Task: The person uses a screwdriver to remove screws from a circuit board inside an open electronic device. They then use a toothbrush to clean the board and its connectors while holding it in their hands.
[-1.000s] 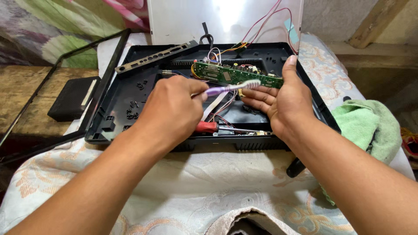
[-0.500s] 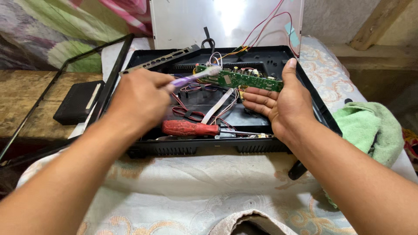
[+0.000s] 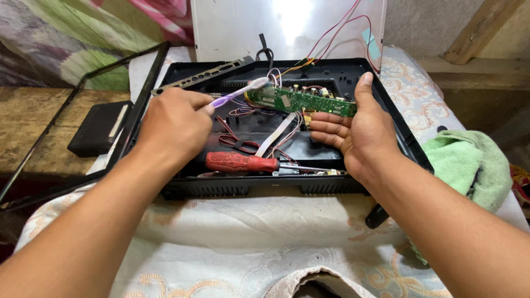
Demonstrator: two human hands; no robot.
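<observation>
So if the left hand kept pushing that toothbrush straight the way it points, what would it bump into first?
Most likely the green circuit board. The left hand holds a purple toothbrush whose white head sits just at the board's left end, which the right hand steadies. Depth is unclear, so the head may already touch it.

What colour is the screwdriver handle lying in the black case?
Red, on the screwdriver handle; it shows best in the head view.
</observation>
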